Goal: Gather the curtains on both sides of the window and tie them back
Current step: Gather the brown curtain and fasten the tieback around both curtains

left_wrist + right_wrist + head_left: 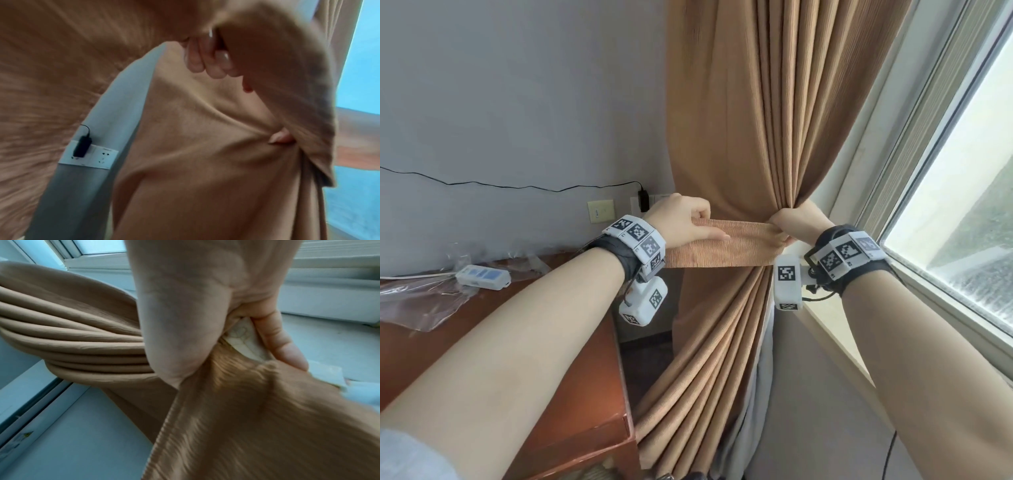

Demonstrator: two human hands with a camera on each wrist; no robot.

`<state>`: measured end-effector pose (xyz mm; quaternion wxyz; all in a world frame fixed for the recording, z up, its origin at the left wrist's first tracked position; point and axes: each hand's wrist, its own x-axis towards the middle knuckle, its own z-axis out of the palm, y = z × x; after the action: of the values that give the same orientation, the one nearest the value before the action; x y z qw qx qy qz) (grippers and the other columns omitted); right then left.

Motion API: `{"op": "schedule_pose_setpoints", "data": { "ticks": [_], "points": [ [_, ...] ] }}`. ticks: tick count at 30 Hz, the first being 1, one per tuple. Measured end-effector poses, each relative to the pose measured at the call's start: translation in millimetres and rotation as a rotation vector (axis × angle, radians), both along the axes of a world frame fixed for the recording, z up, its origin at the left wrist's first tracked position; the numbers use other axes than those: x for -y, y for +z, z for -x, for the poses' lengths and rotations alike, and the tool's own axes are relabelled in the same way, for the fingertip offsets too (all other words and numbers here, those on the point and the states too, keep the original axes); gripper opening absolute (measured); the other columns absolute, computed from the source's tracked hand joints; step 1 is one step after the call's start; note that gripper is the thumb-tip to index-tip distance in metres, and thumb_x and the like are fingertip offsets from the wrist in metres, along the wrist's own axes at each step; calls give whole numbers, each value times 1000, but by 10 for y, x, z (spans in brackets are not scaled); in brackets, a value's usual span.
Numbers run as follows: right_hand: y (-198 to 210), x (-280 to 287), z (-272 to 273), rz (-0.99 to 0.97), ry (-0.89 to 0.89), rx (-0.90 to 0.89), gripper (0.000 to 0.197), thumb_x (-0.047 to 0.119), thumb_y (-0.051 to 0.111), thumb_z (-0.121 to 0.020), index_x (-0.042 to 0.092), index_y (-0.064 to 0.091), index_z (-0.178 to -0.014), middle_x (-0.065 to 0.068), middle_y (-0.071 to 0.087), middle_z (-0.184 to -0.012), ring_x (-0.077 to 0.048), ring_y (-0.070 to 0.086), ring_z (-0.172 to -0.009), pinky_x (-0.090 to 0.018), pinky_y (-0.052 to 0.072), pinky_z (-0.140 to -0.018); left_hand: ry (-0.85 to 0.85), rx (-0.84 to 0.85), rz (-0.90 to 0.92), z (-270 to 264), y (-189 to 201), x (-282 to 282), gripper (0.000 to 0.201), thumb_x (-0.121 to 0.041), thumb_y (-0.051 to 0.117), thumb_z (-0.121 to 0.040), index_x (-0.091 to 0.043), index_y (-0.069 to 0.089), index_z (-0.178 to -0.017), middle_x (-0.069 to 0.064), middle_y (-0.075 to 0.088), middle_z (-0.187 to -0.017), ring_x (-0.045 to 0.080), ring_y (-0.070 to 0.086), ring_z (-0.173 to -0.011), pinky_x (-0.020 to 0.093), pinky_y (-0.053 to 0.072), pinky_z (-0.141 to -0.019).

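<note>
1. The right hand (796, 224) grasps the curtain (756, 137) at its gathered waist, at centre right of the head view. The fingers are curled round the bunched folds and one end of the tieback (736, 246).
2. In the right wrist view, the thumb (174, 340) presses on the tieback against the folds, and a white patch (246, 340) shows under the forefinger.
3. The left hand (681, 219) grips the other end of the tieback at frame centre. The fingers are curled over its top edge; the thumb lies along its front face.
4. The tieback spans flat and taut between the two hands, across the front of the curtain.
5. Above the grip the curtain hangs in upright pleats; below it the folds fan out toward the lower left.
6. The window (962, 192) fills the right edge, with the sill (835, 342) just below the right wrist.
7. A wall socket (601, 211) with a black plug (643, 198) sits left of the left hand.
8. A wooden desk (585, 394) at lower left carries a white power strip (482, 277) and clear plastic film (421, 301).
</note>
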<state>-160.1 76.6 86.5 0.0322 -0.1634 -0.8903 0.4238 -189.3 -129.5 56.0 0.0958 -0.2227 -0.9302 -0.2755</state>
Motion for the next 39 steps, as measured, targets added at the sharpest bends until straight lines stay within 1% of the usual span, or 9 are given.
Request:
{"op": "schedule_pose_setpoints", "data": {
  "ticks": [4,9,13,17,23,29,31,34,39],
  "points": [
    [-61,-72,19,66,-21,-19,49,7,58,-86,0,41,-132,-13,52,-102,-28,57,-78,-28,48,-55,9,-11,55,55,-48,123,48,-63,71,-65,-19,53,-65,-4,40,-51,10,38,-53,27,30,-52],
    [-131,-169,-1,170,-79,-101,52,3,59,-81,1,46,-131,-13,59,-109,-27,57,-95,-34,48,-80,2,14,-136,274,-169,348,29,-39,75,-75,-12,68,-83,-2,59,-75,15,53,-77,24,39,-69],
    [-148,-216,-13,192,-96,-97,38,2,58,-80,0,53,-117,-8,61,-84,-26,59,-80,-36,49,-75,8,15,-277,429,-189,450,28,-29,74,-78,-5,70,-93,4,63,-85,14,53,-81,14,35,-61],
    [-145,-209,-56,265,-127,-119,29,0,55,-83,9,48,-109,-8,59,-85,-28,58,-79,-37,50,-74,3,101,-358,647,-237,588,30,-33,75,-77,-5,68,-86,1,61,-79,11,53,-73,13,39,-65],
    [-147,-233,-21,376,-182,-122,35,-1,57,-82,7,46,-115,-8,58,-86,-25,58,-78,-32,50,-66,22,275,-465,907,-340,674,20,-34,77,-75,-17,68,-80,8,68,-85,18,63,-80,34,50,-83],
    [-129,-342,136,277,-234,-13,11,7,59,-85,-1,53,-89,-10,52,-70,-21,48,-61,-22,41,-52,23,452,-669,1078,-360,529,9,-19,74,-78,-19,65,-80,-3,66,-78,2,64,-61,14,51,-60],
    [-121,-379,197,277,-243,-10,7,6,57,-88,1,52,-89,-6,48,-69,-16,44,-60,-22,36,-49,34,432,-667,1150,-368,460,8,-20,74,-78,-21,66,-79,-5,66,-79,5,63,-69,17,50,-67],
    [-155,-432,215,360,-193,-50,31,7,63,-84,2,51,-112,-3,54,-75,-15,51,-66,-19,45,-45,47,333,-624,1234,-411,347,8,-24,75,-78,-24,67,-76,-6,66,-77,11,62,-75,27,49,-78],
    [-173,-430,143,455,-139,-88,44,8,72,-76,-4,53,-114,-8,65,-72,-20,63,-64,-21,51,-51,68,115,-509,1309,-455,193,21,-22,69,-84,-8,69,-101,2,65,-92,14,59,-87,25,45,-81]
  ]
}}
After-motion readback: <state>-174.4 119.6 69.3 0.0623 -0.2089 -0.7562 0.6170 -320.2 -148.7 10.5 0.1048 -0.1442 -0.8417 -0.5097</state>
